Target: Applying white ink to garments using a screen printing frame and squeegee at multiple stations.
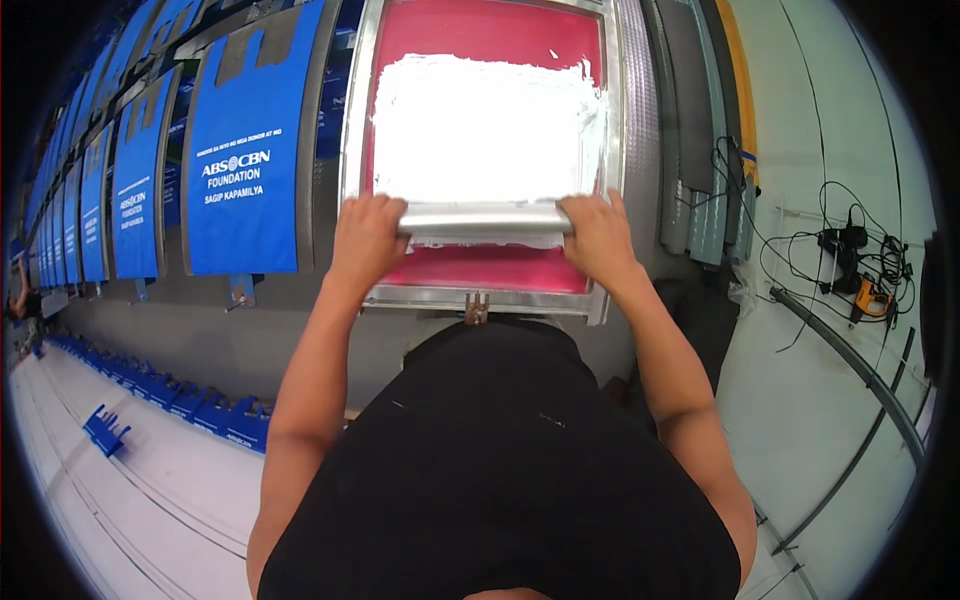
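Note:
In front of me lies a screen-printing frame (355, 120) with a metal rim and red mesh (480, 268). White ink (485, 130) covers most of the mesh, its edges ragged. A silver squeegee (484, 217) spans the near part of the screen, below the ink. My left hand (367, 235) is closed round its left end, and my right hand (600, 235) grips the right end. A little ink shows along the squeegee's near side. The blade under the bar is hidden. A metal clip (477, 307) sits at the frame's near edge.
Blue printed bags (245, 240) lie on boards in a row to the left. More blue bags (200, 410) line the floor's edge, with one loose bag (105, 430) apart. Grey boards (685, 120) stand at the right, near tangled cables and an orange-black tool (872, 298). Far left, another person stands.

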Demonstrator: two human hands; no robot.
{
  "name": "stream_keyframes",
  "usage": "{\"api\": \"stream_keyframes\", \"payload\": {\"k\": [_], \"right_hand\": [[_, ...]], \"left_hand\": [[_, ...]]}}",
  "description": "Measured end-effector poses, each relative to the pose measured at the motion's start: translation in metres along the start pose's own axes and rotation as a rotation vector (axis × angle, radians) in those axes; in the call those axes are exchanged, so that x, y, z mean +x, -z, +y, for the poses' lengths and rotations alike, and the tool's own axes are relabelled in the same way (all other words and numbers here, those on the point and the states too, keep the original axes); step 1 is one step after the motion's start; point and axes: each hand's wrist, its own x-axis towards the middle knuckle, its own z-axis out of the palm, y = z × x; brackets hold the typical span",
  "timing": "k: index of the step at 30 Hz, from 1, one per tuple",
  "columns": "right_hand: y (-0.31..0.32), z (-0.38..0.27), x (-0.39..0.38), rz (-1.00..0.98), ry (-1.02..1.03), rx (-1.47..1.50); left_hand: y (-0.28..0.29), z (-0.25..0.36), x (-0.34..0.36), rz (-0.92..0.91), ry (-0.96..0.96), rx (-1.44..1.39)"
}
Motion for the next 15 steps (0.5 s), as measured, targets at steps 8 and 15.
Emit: {"api": "stream_keyframes", "payload": {"k": [8,15], "right_hand": [[0.01,-0.019,-0.02,-0.168,-0.047,0.089],[-0.024,-0.017,-0.038,-0.06,-0.045,0.135]], "left_hand": [[0.004,0.012,-0.029,-0.144,0.047,-0.151],[-0.037,0.008,-0.056,0.083,-0.002,-0.138]]}}
